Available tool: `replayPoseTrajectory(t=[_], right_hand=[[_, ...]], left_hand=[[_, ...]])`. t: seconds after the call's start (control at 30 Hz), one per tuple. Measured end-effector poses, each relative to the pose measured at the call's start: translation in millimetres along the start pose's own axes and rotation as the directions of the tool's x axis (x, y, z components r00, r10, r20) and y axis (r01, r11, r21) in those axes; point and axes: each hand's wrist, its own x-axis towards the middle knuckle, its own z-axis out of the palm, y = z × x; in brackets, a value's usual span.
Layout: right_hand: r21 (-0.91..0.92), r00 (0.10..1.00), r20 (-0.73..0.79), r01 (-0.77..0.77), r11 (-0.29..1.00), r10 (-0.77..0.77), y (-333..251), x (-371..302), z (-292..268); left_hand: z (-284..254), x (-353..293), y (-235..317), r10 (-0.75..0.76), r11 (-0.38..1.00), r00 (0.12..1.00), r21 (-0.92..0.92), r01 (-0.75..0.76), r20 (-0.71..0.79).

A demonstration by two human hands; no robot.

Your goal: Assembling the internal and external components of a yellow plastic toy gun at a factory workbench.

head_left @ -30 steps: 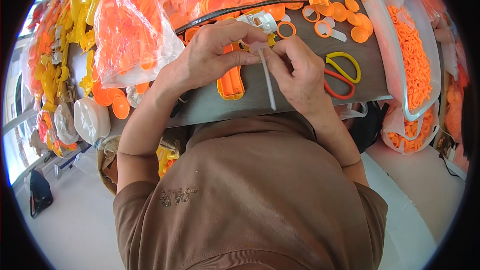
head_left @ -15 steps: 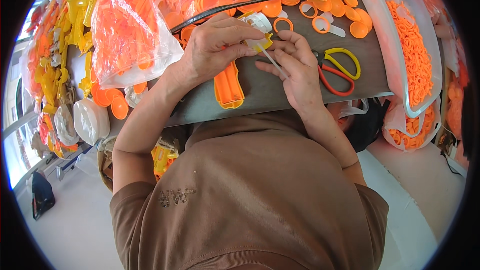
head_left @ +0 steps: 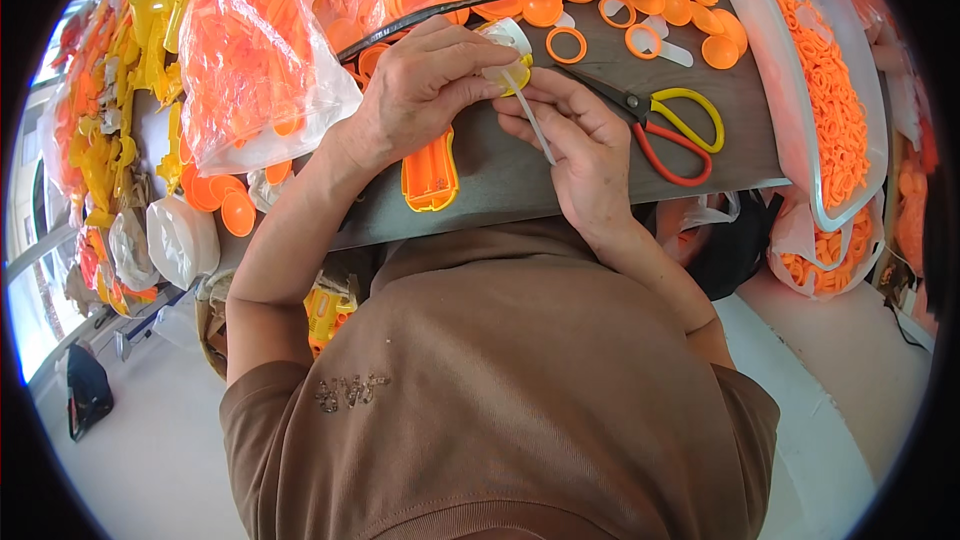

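My left hand (head_left: 428,80) is closed round an orange and yellow plastic toy piece. Its orange, trough-shaped handle (head_left: 431,175) hangs below my palm, and a white ribbed cap (head_left: 508,35) shows beyond my fingers. A yellow rounded part (head_left: 517,78) lies between my two hands. Slanting down from it is a thin white plastic strip (head_left: 535,125). My right hand (head_left: 585,145) has its fingers curled around this strip, with the fingertips close to the yellow part. Fingers hide where the strip meets the toy piece.
Scissors (head_left: 680,135) with one red and one yellow handle lie right of my right hand. Orange rings (head_left: 566,44) and discs (head_left: 720,52) are scattered beyond. A clear bag (head_left: 260,70) of orange parts covers the left; a bin (head_left: 825,205) of orange rings stands right.
The toy piece has turned in my left hand, and its handle has shifted left. My right hand has moved slightly left and closer in, with the white strip now steeper.
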Motion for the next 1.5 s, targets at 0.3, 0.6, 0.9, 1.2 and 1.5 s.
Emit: replayPoseTrajectory(t=[0.3, 0.6, 0.9, 1.2, 1.5], right_hand=[[0.039, 0.998, 0.042, 0.042, 0.998, -0.043, 8.7, -3.5, 1.2], [0.009, 0.993, 0.076, 0.091, 0.996, -0.091, 16.0, -3.9, -3.1], [-0.023, 0.992, 0.057, -0.109, 0.994, 0.110, -18.3, 8.8, -22.5], [-0.548, 0.983, 0.025, -0.138, 0.825, 0.181, -38.2, 26.7, -8.4], [-0.767, 0.975, 0.120, 0.210, 0.606, -0.186, -14.1, 34.5, -17.9]], left_hand=[[2.7, -5.4, -1.5, -0.237, 0.937, 0.971, -0.257, 0.234, 0.020], [2.9, -7.2, -0.6, -0.180, 0.959, 0.983, -0.216, 0.185, 0.043], [0.7, -14.5, 33.1, 0.084, 0.953, 0.996, 0.293, -0.076, -0.016], [-7.1, -58.5, 52.9, -0.197, 0.874, 0.971, 0.425, 0.237, -0.137], [6.9, -54.2, 44.3, -0.253, 0.877, 0.963, 0.399, 0.268, -0.092]])
